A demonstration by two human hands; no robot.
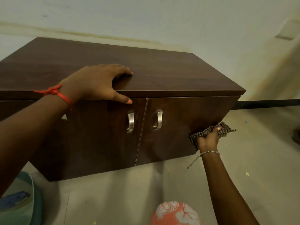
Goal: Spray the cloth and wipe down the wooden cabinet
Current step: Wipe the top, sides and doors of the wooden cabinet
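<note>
Left hand (99, 82): lying flat, released, bracing on the cabinet (162, 75) top's front edge.
Right hand (207, 139): grip clenching the cloth (224, 127) against the right door's lower right corner.
Risk: cloth is slipping past the corner, likely leaving that edge unwiped.

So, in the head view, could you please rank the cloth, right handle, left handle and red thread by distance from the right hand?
1. Cloth, in the right hand.
2. Right handle, right door.
3. Left handle, left door.
4. Red thread, left wrist.
</note>
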